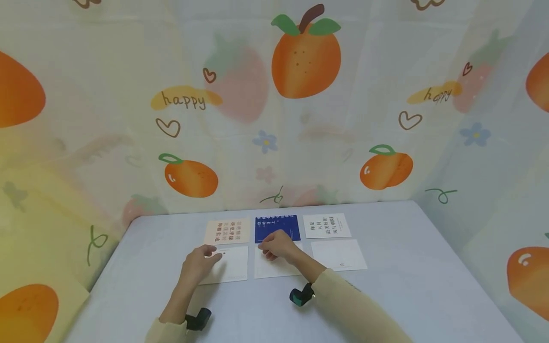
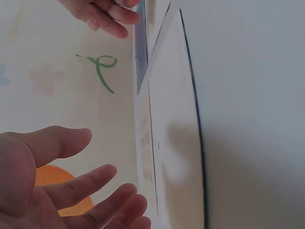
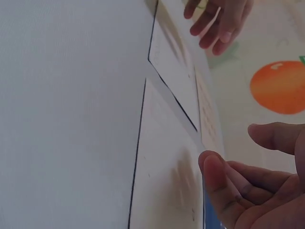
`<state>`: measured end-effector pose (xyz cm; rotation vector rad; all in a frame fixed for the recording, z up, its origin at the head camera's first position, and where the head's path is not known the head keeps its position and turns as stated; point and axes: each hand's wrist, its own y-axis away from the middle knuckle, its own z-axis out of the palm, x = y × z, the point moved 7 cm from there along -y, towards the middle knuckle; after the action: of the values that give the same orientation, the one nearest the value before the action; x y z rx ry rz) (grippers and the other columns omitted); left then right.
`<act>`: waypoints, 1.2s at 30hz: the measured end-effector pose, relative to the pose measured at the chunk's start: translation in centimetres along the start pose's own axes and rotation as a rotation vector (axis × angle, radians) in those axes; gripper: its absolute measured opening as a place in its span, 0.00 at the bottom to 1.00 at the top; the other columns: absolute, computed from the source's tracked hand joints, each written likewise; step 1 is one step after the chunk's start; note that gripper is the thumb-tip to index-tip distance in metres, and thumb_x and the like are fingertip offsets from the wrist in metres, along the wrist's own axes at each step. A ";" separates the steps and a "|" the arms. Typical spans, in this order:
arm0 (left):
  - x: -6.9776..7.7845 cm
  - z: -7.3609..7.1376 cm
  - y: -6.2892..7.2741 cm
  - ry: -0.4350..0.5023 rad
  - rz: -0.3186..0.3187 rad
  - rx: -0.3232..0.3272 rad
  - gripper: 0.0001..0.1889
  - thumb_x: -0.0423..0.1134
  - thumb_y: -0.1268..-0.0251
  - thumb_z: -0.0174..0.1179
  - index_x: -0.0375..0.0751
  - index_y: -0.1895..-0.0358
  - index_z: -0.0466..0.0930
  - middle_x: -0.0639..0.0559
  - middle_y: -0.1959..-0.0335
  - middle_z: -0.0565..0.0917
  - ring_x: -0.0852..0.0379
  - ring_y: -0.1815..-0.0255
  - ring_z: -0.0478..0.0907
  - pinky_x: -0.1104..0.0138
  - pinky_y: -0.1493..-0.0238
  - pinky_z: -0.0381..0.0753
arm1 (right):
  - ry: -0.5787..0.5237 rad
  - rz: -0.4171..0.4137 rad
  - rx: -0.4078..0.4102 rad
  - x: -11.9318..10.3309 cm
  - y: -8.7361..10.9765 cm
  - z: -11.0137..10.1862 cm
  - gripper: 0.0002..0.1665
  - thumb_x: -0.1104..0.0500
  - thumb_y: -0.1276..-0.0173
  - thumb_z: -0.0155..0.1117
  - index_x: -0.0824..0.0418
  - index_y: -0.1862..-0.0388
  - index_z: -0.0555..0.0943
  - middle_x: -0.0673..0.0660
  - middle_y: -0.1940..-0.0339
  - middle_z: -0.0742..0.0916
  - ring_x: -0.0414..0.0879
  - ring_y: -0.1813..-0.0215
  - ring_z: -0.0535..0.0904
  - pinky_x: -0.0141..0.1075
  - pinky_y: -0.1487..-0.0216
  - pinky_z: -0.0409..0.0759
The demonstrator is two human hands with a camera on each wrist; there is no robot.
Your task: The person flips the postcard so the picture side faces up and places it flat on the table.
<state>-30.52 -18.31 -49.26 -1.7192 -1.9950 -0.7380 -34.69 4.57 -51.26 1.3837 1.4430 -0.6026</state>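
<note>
A dark blue rectangular card (image 1: 277, 223) lies on the pale table (image 1: 399, 267). Over its near edge, the right hand (image 1: 279, 244) has its grip parted, empty; a white rectangular card (image 1: 274, 270) lies just in front. Front-left of the blue card, the left hand (image 1: 198, 263) has a wide, empty grip.

Dk blue card (image 1: 278, 224) w/ wht txt; peach card (image 1: 226, 231), brn txt; 4 wht cards (image 1: 338, 254).

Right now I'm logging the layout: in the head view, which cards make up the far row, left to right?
Peach card with brown lettering, dark blue card with white lettering, white card with dark lettering.
</note>
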 end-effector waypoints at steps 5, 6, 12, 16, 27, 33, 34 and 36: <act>-1.2 -0.4 0.2 -0.024 -0.031 -0.009 0.23 0.44 0.34 0.57 0.29 0.44 0.76 0.30 0.46 0.79 0.34 0.46 0.77 0.45 0.51 0.76 | -0.018 0.034 -0.014 -0.2 0.3 1.6 0.10 0.61 0.37 0.68 0.69 0.64 0.85 0.59 0.76 0.85 0.45 0.77 0.79 0.33 0.72 0.81; -1.4 -0.6 0.2 -0.030 -0.040 -0.008 0.23 0.44 0.34 0.57 0.29 0.43 0.75 0.30 0.45 0.79 0.34 0.47 0.77 0.45 0.51 0.76 | -0.020 0.035 -0.019 -0.3 0.3 1.9 0.10 0.61 0.38 0.68 0.69 0.65 0.85 0.58 0.76 0.85 0.44 0.78 0.78 0.32 0.73 0.81; -2.6 -1.4 0.4 -0.072 -0.082 -0.017 0.25 0.44 0.34 0.56 0.26 0.42 0.74 0.27 0.44 0.77 0.33 0.47 0.77 0.45 0.54 0.77 | -0.021 0.042 -0.035 -0.9 0.6 3.3 0.09 0.62 0.38 0.68 0.70 0.66 0.86 0.59 0.79 0.84 0.43 0.80 0.76 0.28 0.77 0.77; -3.4 -1.5 0.4 -0.112 -0.129 -0.027 0.24 0.43 0.34 0.57 0.24 0.44 0.74 0.28 0.48 0.79 0.37 0.54 0.79 0.52 0.61 0.79 | 0.004 0.047 -0.037 -1.2 0.8 3.7 0.10 0.62 0.38 0.68 0.70 0.66 0.87 0.59 0.80 0.84 0.43 0.81 0.76 0.27 0.79 0.75; -3.9 -1.3 0.1 -0.189 -0.125 0.002 0.19 0.41 0.36 0.59 0.23 0.56 0.79 0.37 0.69 0.84 0.48 0.74 0.78 0.63 0.77 0.75 | -0.006 0.070 -0.031 -1.2 1.0 4.3 0.09 0.63 0.38 0.68 0.69 0.64 0.86 0.59 0.79 0.85 0.43 0.82 0.78 0.27 0.79 0.77; -3.9 -1.2 0.0 -0.147 -0.117 0.011 0.18 0.38 0.36 0.58 0.22 0.55 0.80 0.31 0.61 0.84 0.44 0.67 0.81 0.57 0.69 0.80 | 0.007 0.088 0.000 -1.4 1.0 4.3 0.07 0.64 0.38 0.67 0.69 0.67 0.86 0.59 0.82 0.84 0.43 0.84 0.78 0.27 0.80 0.77; -4.0 -1.2 0.0 -0.135 -0.118 0.011 0.17 0.38 0.36 0.58 0.22 0.55 0.80 0.30 0.60 0.84 0.43 0.65 0.81 0.56 0.68 0.81 | 0.002 0.092 0.008 -1.3 0.9 4.3 0.06 0.65 0.38 0.67 0.69 0.68 0.86 0.58 0.83 0.84 0.42 0.84 0.78 0.27 0.80 0.77; -4.2 -1.2 -0.1 -0.112 -0.125 0.014 0.17 0.37 0.37 0.58 0.22 0.55 0.80 0.30 0.59 0.84 0.41 0.63 0.82 0.54 0.65 0.81 | -0.006 0.098 0.026 -1.3 1.0 4.2 0.06 0.66 0.39 0.67 0.70 0.69 0.85 0.58 0.83 0.83 0.42 0.84 0.77 0.26 0.81 0.76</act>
<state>-29.98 -22.32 -50.91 -1.6735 -2.1942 -0.6803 -32.63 0.54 -51.35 1.4626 1.3585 -0.5632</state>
